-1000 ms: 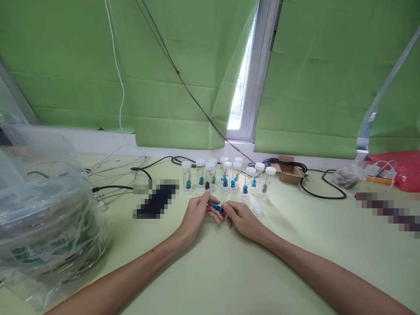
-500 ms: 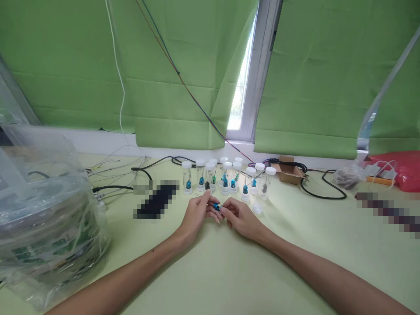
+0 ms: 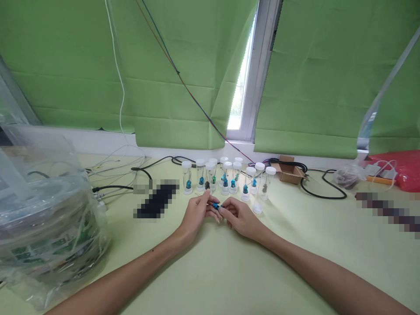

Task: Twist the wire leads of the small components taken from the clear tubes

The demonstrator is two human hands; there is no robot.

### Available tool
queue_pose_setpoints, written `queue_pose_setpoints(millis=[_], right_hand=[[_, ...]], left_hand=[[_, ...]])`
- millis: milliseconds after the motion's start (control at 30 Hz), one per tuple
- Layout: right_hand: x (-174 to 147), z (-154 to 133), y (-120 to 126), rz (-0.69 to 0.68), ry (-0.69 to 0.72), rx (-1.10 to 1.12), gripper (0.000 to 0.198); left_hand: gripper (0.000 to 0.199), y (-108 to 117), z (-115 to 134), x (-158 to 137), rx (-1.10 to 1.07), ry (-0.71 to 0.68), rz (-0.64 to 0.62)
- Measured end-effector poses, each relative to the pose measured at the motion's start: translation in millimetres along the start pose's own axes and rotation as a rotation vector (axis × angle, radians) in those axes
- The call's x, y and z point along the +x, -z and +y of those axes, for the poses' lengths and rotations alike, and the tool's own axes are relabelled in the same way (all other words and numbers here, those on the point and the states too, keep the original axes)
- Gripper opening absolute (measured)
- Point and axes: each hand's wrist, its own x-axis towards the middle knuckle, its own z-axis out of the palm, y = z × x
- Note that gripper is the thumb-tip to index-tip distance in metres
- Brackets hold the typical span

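My left hand (image 3: 197, 213) supports a small blue piece (image 3: 215, 205) with a dark part on its fingers, its thumb raised beside it. My right hand (image 3: 241, 215) pinches the right end of that piece between thumb and fingertips. The piece is too small to name. Just beyond the hands stand several clear tubes with white caps (image 3: 187, 175). Small blue, green or grey figures with thin dark stems show inside them. A frosted clear cylinder (image 3: 257, 204) is close to my right hand, in front of the tubes.
A plastic-wrapped stack of round reels (image 3: 55, 227) fills the left side. A blurred dark object (image 3: 157, 201) lies left of my hands. Black cables (image 3: 324, 197) and an open cardboard box (image 3: 288, 171) lie at the back, with a red bag (image 3: 408, 170) far right.
My right fingertips have shifted very slightly at the blue piece. Both hands stay in the same place, and the tubes have not moved.
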Motion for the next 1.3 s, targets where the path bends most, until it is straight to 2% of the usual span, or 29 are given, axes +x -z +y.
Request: queue_pose_setpoints(millis=[267,600,800,1033,1300], right_hand=[[-0.4,1.2,0.8,0.001,0.014,-0.027,0.023],[1.9,-6.1,2.4,-0.036,0.033,-0.1,0.044],[0.2,0.4,-0.3,-0.008,-0.01,0.026,0.025],[-0.5,0.5,0.8,-0.004,0.003,-0.017,0.021],[1.1,-2.4,3.3,-0.042,0.041,-0.121,0.04]], left_hand=[[0.043,-0.1,0.0,-0.8,0.019,0.005,-0.013],[0.042,-0.6,0.0,-1.8,0.013,0.006,-0.026],[0.041,0.5,0.0,0.3,0.012,-0.003,-0.011],[0.042,0.1,-0.4,0.3,0.016,0.009,-0.009],[0.041,-1.0,0.4,-1.7,-0.006,0.017,-0.024]])
